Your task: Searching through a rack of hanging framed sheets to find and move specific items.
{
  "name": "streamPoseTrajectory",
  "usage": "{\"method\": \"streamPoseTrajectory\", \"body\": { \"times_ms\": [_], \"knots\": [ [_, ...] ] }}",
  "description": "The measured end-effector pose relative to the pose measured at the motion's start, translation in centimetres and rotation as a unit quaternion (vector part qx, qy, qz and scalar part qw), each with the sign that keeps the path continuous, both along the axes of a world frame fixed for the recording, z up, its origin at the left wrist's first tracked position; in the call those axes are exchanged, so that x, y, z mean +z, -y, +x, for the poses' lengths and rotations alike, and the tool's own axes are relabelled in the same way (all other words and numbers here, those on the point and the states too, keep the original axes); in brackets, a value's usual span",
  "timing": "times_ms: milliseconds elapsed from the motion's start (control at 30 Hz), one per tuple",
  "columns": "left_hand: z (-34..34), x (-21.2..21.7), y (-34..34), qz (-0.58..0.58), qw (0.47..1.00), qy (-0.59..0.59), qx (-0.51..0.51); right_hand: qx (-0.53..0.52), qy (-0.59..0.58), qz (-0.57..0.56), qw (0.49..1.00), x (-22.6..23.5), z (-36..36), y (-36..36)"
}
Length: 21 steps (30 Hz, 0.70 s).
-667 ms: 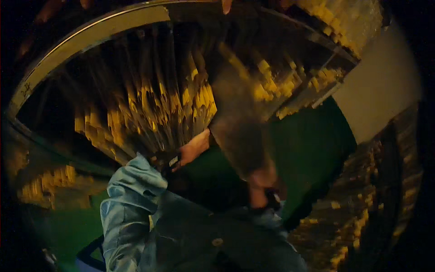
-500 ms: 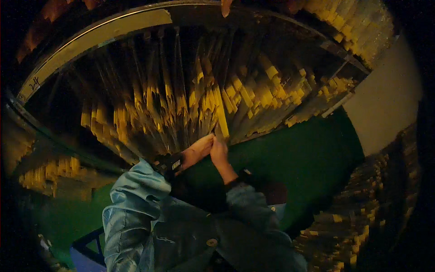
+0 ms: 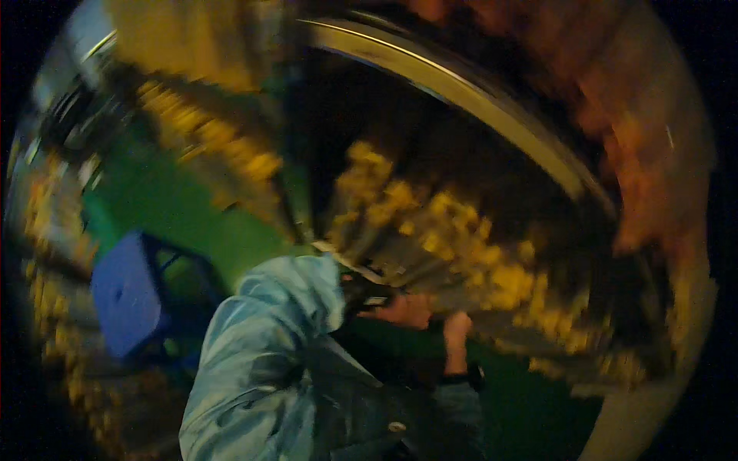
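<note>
My left hand (image 3: 403, 310) is low in front of a rack, with a dark band at its wrist. Its fingers look curled in, though motion blurs them. Close by on its right, my right hand (image 3: 457, 330) is closed like a fist and raised. A small dark gap separates the two hands; whatever they hold is too dim to make out. Just beyond them hang dense rows of strip-like pieces with yellow ends (image 3: 477, 257), their upper parts lost in shadow.
A blue stool (image 3: 127, 296) stands on the green floor (image 3: 169, 192) at left. A pale curved rail (image 3: 461, 96) runs above the hanging strips. More yellow-ended bundles (image 3: 207, 127) hang at upper left. Reddish-brown hanging material (image 3: 638, 154) fills the upper right.
The view has swung left, bringing the blue stool fully into sight and blurring the scene. My hands, earlier touching beside a long yellow strip, are now slightly apart and lower in the picture.
</note>
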<state>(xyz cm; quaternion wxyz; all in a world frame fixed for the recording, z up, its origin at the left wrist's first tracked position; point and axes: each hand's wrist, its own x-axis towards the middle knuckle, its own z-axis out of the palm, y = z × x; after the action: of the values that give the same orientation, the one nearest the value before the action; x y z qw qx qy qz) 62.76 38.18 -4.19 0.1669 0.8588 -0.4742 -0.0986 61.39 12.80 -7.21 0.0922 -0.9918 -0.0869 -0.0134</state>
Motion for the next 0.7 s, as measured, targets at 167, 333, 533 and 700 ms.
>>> {"method": "streamPoseTrajectory", "body": {
  "times_ms": [167, 333, 533, 700],
  "knots": [
    [-6.3, 10.3, -12.2, 0.095, 0.947, -0.074, 0.297, 0.227, -0.264, -0.224, 0.910, 10.1, -3.1, -4.4],
    [-15.3, 19.6, -27.0, 0.172, 0.752, -0.157, 0.617, 0.378, -0.336, -0.086, 0.858, 21.2, -2.9, -19.9],
    [-35.6, 16.5, -41.7, 0.266, 0.400, 0.077, 0.874, 0.525, -0.290, -0.006, 0.800, 28.5, -7.8, -36.2],
    [-41.3, 18.1, -38.5, 0.096, 0.328, -0.124, 0.932, 0.585, -0.383, -0.067, 0.711, 31.9, -13.0, -44.2]
  ]
}}
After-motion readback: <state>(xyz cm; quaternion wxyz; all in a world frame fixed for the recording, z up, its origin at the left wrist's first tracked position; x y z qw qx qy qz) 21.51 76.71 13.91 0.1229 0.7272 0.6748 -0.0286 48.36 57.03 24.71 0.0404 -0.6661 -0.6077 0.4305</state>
